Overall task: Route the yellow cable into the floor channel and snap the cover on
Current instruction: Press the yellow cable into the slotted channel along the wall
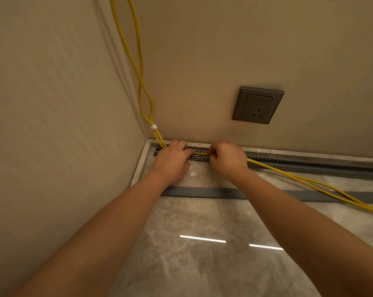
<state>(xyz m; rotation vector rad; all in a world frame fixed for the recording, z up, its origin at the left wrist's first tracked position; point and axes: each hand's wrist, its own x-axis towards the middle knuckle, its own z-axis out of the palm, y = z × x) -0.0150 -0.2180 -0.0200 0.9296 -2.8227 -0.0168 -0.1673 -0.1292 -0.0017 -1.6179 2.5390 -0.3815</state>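
Two strands of yellow cable [138,67] hang down the wall corner, bound by a white clip [153,127], and reach the floor. A grey slotted floor channel [299,162] runs along the foot of the wall. My left hand [172,160] grips the cable at the channel's left end. My right hand [228,158] pinches the cable just to the right, over the channel. Past my right hand the strands lift out and trail across the floor to the right. The grey cover strip [202,192] lies flat on the floor, nearer to me and parallel to the channel.
A grey wall socket [257,106] sits above the channel on the back wall. A side wall closes the corner on the left. The floor is glossy grey marble tile [202,264] with light reflections.
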